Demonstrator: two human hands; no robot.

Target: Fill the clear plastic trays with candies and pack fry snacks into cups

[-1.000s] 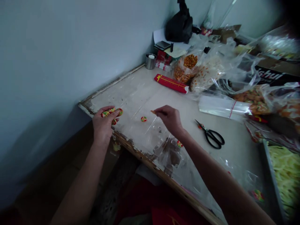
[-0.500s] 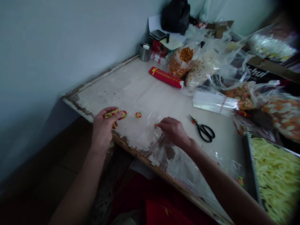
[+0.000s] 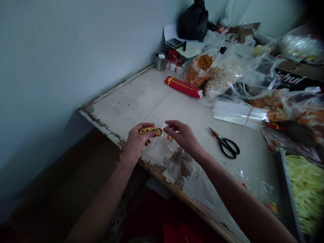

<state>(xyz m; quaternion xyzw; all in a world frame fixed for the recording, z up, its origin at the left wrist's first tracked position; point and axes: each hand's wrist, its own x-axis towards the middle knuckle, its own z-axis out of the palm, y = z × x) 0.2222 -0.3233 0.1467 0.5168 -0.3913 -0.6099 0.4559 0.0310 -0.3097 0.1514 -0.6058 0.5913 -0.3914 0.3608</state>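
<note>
My left hand point(image 3: 138, 138) is closed around several small round labels point(image 3: 158, 132), patterned in red, green and yellow. The top one shows beyond my thumb. Just to the right, my right hand point(image 3: 180, 135) hovers with thumb and fingers apart, close to the labels but not gripping them. A single label point(image 3: 169, 138) lies on the worn white table point(image 3: 134, 98) below its fingertips. Clear plastic point(image 3: 181, 165) is spread along the table's near edge, under my right wrist. Black-handled scissors point(image 3: 225, 143) rest to the right, their blades beside another round label.
At right stands a metal tray of pale yellow strips point(image 3: 303, 185). Filled plastic bags point(image 3: 222, 76) crowd the back right. A red packet point(image 3: 183, 87), a pack of clear bags point(image 3: 238, 113) and a metal cup point(image 3: 160, 61) stand farther back. A wall point(image 3: 63, 50) borders the left.
My left hand has moved right, toward my right hand, still holding the labels. My right hand's pinched fingers have opened. The view has shifted slightly left.
</note>
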